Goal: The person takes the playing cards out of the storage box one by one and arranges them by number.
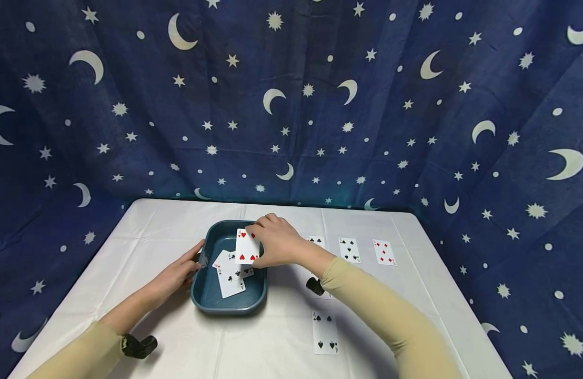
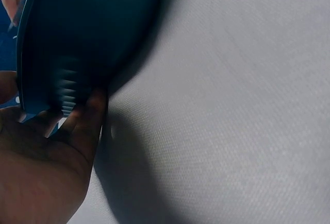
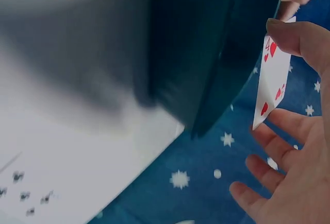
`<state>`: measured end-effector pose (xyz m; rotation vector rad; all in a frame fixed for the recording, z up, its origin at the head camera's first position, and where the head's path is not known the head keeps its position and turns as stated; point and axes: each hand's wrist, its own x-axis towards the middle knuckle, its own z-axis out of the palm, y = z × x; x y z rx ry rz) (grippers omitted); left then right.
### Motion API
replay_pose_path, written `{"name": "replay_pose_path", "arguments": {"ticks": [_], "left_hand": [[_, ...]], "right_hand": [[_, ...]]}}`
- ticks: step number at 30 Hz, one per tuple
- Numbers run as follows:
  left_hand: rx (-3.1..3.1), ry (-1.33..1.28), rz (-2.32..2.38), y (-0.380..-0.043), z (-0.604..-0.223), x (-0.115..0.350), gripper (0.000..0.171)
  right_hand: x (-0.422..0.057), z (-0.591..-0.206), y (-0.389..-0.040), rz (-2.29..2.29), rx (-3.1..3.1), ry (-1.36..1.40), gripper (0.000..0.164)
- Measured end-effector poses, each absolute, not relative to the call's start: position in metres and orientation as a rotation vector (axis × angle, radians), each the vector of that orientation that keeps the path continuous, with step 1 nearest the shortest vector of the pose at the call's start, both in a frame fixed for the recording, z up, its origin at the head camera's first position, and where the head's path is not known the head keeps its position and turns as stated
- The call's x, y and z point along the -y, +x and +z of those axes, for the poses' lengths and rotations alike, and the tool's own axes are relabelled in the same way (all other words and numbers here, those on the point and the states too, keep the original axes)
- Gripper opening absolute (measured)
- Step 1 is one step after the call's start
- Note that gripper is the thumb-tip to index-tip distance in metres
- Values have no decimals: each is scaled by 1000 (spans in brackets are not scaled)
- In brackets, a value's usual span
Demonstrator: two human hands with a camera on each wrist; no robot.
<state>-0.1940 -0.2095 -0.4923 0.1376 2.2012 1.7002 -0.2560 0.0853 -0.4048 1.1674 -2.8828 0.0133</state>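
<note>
My right hand (image 1: 277, 242) pinches a four of hearts playing card (image 1: 247, 247) between thumb and fingers, above the dark teal tray (image 1: 228, 307). In the right wrist view, the thumb is at one edge of the card and the index finger at the opposite one. My left hand (image 1: 178, 273) grips the tray's left side; in the left wrist view the thumb and fingers lie on either side of the wall (image 2: 103, 18). Several overlapping cards (image 1: 231, 287) lie inside the tray, clubs among them. The held card partly covers them.
On the white-covered table lie a five of spades (image 1: 350, 250), a five of diamonds (image 1: 384, 252) and a four of spades (image 1: 325, 332). A clubs card (image 1: 315, 241) and another card are partly hidden by the right arm. A dark curtain with stars (image 1: 291, 131) hangs behind.
</note>
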Motion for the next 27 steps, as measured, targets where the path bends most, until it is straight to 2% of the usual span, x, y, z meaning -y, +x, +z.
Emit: {"name": "replay_pose_path", "arguments": {"ticks": [14, 27], "left_hand": [[-2200, 114, 1668, -194, -493, 208, 70], [-2193, 137, 1668, -192, -491, 209, 71]], "right_hand": [[-181, -394, -242, 107, 2874, 1050, 86], [-266, -406, -203, 127, 2852, 999, 81]]}}
